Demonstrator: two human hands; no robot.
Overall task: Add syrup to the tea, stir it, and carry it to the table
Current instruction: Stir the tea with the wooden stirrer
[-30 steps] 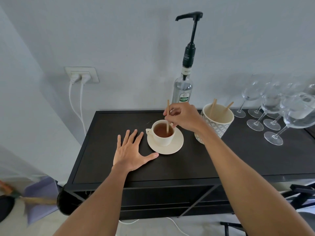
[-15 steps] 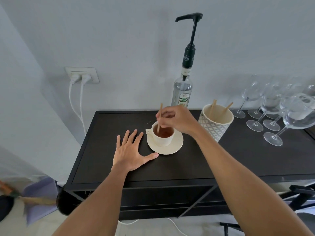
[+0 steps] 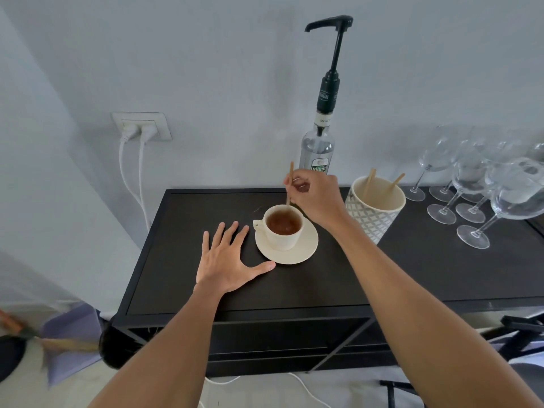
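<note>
A cream cup of brown tea (image 3: 283, 228) stands on a cream saucer (image 3: 306, 251) on the black sideboard (image 3: 412, 269). My right hand (image 3: 316, 198) hovers just behind the cup and pinches a thin wooden stir stick (image 3: 290, 182), whose lower end dips into the tea at the cup's far rim. My left hand (image 3: 225, 260) lies flat on the sideboard, fingers spread, its thumb tip touching the saucer's left edge. The clear syrup bottle (image 3: 319, 148) with a tall black pump stands against the wall behind my right hand.
A patterned cup (image 3: 372, 214) holding two more sticks stands right of the saucer. Several stemmed glasses (image 3: 482, 195) crowd the sideboard's right end. A wall socket (image 3: 141, 126) with two white cables is at the left. A dustpan and brush (image 3: 67, 343) lie on the floor.
The stick has circled in the tea, from the cup's middle to its left side to its far rim, my right hand moving with it. My left hand has stayed put.
</note>
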